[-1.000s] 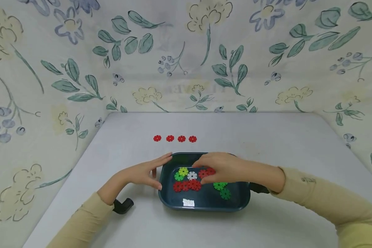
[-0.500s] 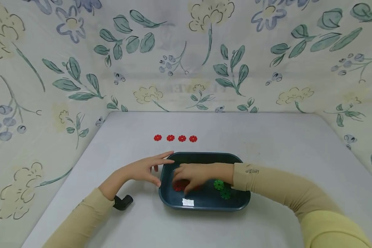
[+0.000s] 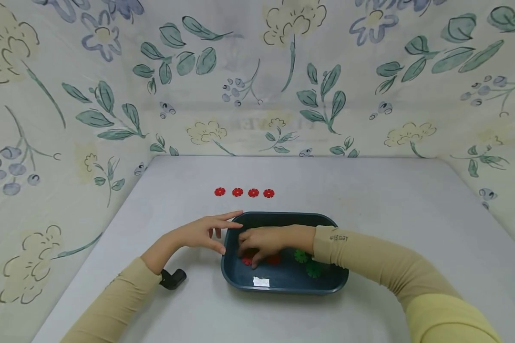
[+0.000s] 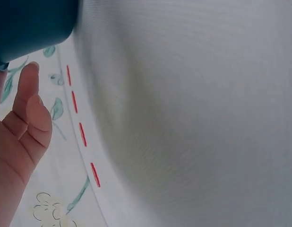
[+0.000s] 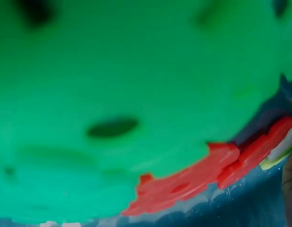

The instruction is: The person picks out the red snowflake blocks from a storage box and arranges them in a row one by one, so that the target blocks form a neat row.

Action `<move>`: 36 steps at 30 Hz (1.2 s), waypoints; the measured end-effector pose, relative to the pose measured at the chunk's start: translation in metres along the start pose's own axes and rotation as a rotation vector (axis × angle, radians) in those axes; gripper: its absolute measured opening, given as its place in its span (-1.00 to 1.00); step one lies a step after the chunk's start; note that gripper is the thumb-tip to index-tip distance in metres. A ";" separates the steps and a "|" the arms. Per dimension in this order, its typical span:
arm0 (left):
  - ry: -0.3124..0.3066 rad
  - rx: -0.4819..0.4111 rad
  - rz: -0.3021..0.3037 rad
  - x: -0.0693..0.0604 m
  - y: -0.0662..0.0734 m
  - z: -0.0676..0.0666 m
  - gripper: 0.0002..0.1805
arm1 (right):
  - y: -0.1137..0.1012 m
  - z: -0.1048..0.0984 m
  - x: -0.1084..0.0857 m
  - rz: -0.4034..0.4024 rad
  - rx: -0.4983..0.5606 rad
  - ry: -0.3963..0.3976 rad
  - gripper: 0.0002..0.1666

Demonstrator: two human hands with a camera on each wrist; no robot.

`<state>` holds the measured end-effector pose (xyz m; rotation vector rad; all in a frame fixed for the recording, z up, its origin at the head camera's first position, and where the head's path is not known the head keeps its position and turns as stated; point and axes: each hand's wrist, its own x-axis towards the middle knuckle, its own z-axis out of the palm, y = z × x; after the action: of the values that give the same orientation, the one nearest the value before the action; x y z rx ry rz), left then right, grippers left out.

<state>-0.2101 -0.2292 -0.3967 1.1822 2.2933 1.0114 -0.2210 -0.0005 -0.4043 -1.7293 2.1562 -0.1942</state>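
A dark blue-green tray (image 3: 292, 285) holds notched plastic discs. My left hand (image 3: 197, 232) is at its left rim, fingers extended and thumb near the side wall. My right hand (image 3: 266, 239) is inside the tray's left half with fingers bent down over the discs. A red disc (image 3: 246, 261) shows by its thumb; the fingertips are partly hidden, so a grip cannot be made out. Green discs (image 3: 314, 269) lie under the right sleeve. In the right wrist view a green disc (image 5: 113, 85) looms close, with red discs (image 5: 184, 182) behind it.
Several red discs (image 3: 238, 192) lie in a row on the white table (image 3: 369, 190) behind the tray. A black object (image 3: 173, 279) is at the left wrist. Floral cloth (image 3: 257, 105) hangs at the back and sides. A pale label (image 3: 261, 282) is in the tray.
My right hand has moved left and lower across the tray, now covering the yellow, white and some red discs. My left hand keeps its place at the rim.
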 end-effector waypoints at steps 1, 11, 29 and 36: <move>0.000 -0.005 0.000 0.000 -0.001 0.000 -0.29 | 0.000 0.000 0.000 0.002 0.005 0.000 -0.52; -0.007 -0.025 -0.021 -0.002 -0.002 0.001 -0.28 | -0.005 -0.003 0.000 0.085 0.008 -0.015 -0.51; 0.011 -0.022 0.014 -0.002 -0.006 0.003 -0.28 | -0.011 -0.005 -0.006 0.057 -0.169 -0.076 -0.61; 0.012 -0.026 0.011 -0.001 -0.004 0.003 -0.29 | -0.010 -0.010 -0.010 0.089 -0.151 -0.060 -0.54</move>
<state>-0.2094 -0.2304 -0.4016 1.1834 2.2777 1.0517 -0.2140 0.0060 -0.3901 -1.6905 2.2488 0.0448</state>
